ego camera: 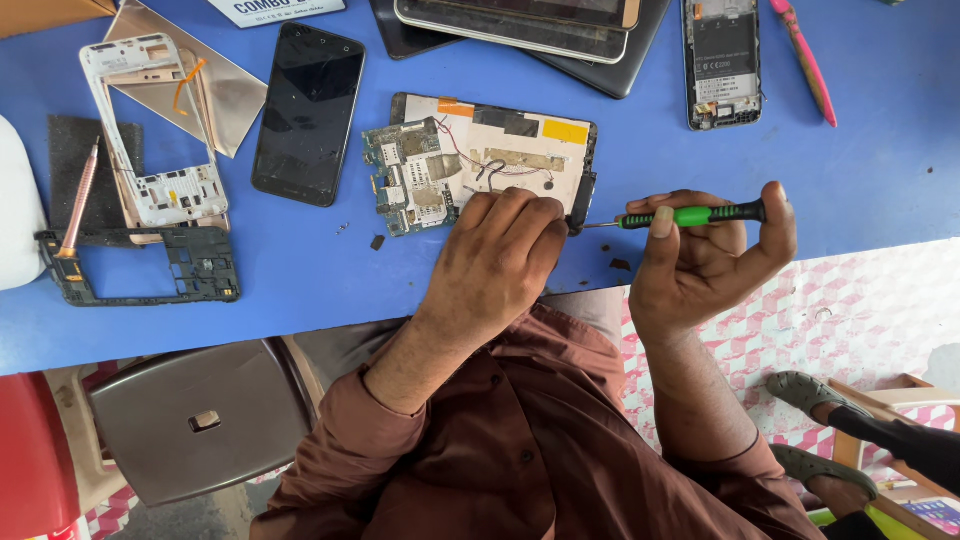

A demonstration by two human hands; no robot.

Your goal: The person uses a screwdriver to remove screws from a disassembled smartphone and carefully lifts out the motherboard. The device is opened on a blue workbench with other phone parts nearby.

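The left hand (497,262) is pinning the opened tablet (490,160) on the blue worktop (300,270) while the right hand (705,250), its grip closed around a green-handled screwdriver (690,215), is working the tip at the tablet's edge, likely needing steady pressure next.

We see a blue worktop (860,150) filling the upper half of the view, its near edge running slightly uphill from nine o'clock toward three o'clock. Below it, at four o'clock, the floor (860,310) wears a pink and white geometric pattern, and a strip of the same pattern shows at seven o'clock. A grey plastic stool (200,420) stands at eight o'clock, with a small slot in its seat. A red seat (30,460) sits just beside it at the left edge. Wooden furniture (900,395) pokes in at four o'clock. Soft, even daylight falls over everything, casting faint shadows.
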